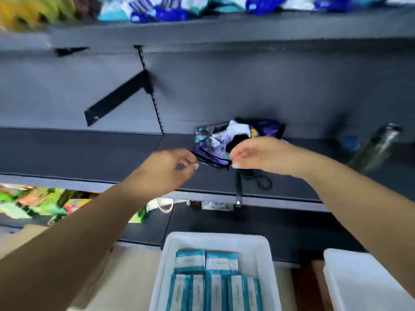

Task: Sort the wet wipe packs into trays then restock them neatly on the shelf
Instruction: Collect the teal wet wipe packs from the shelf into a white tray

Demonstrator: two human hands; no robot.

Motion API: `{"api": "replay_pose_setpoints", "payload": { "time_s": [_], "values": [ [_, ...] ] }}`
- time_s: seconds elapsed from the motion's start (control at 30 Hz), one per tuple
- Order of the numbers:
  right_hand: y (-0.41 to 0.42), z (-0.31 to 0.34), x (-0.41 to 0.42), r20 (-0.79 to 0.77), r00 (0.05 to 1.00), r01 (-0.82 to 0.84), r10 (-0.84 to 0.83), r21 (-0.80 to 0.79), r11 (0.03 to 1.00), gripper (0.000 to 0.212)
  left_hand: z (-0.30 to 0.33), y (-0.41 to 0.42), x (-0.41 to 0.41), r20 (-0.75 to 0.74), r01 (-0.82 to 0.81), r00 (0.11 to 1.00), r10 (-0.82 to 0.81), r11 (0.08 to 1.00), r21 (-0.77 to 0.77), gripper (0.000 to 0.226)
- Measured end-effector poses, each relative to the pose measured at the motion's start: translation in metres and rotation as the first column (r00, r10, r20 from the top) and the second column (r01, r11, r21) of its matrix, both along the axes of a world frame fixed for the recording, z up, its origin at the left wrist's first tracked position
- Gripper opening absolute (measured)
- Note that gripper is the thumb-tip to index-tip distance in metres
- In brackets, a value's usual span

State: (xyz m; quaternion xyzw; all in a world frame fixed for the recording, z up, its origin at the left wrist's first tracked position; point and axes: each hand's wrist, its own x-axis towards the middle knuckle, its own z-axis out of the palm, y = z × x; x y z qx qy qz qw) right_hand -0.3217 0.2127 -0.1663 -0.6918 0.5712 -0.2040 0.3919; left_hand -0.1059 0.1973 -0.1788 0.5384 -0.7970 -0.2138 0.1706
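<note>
Both hands' fingers (189,163) apparently pinch a purple pouch (226,140) on the shelf (89,151) beside a bottle (377,147).

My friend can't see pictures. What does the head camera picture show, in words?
Two bare hands, left hand and right hand, reach to a purple patterned pouch lying on a dark grey shelf and touch its near edge. Below, a white tray holds teal-and-white wet wipe packs; another white tray sits to its right.

Bare shelf (78,151) left of pouch (224,140)
</note>
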Motion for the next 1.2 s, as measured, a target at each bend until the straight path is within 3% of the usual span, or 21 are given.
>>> {"api": "replay_pose_setpoints", "payload": {
  "time_s": [0.17,0.27,0.5,0.6,0.77,0.87,0.97,1.03,1.1,1.2],
  "values": [
    [-0.004,0.12,0.017,-0.059,0.998,-0.038,0.023,-0.269,0.962,0.014,0.113,-0.001,0.022,0.032,0.032,0.999,-0.025,0.969,-0.245,0.019],
    [-0.005,0.17,0.031,-0.074,0.997,-0.027,-0.002,-0.381,0.924,0.007,0.159,-0.009,0.037,-0.006,-0.013,1.0,0.012,0.951,-0.31,0.019],
    [-0.049,0.201,0.064,-0.122,0.987,0.04,-0.105,-0.449,0.892,0.009,0.184,-0.065,0.088,-0.023,-0.063,0.998,0.059,0.935,-0.349,0.013],
    [-0.09,0.192,0.075,-0.07,0.972,0.179,-0.226,-0.41,0.895,0.029,0.186,-0.11,0.111,-0.039,-0.076,0.997,0.067,0.944,-0.32,0.019],
    [-0.158,0.181,0.081,0.019,0.852,0.496,-0.523,-0.35,0.795,0.023,0.192,-0.201,0.138,-0.077,-0.1,0.993,0.084,0.968,-0.229,0.029],
    [-0.187,0.18,0.082,0.209,0.749,0.662,-0.628,-0.241,0.71,0.014,0.189,-0.252,0.141,-0.023,-0.143,0.99,0.141,0.976,-0.162,0.052],
    [-0.214,0.177,0.085,0.402,0.59,0.786,-0.7,-0.086,0.613,0.013,0.193,-0.301,0.14,0.121,-0.203,0.968,0.218,0.971,-0.127,0.083],
    [-0.227,0.175,0.081,0.294,0.537,0.84,-0.791,-0.1,0.534,0.021,0.192,-0.322,0.133,0.184,-0.23,0.953,0.239,0.971,-0.072,0.092],
    [-0.236,0.179,0.079,0.152,0.524,0.851,-0.838,-0.077,0.519,0.029,0.186,-0.337,0.126,0.168,-0.247,0.954,0.247,0.969,-0.017,0.095],
    [-0.248,0.186,0.078,0.205,0.491,0.851,-0.847,0.098,0.517,0.036,0.175,-0.359,0.123,0.18,-0.31,0.935,0.306,0.951,-0.002,0.107]
  ]
}}
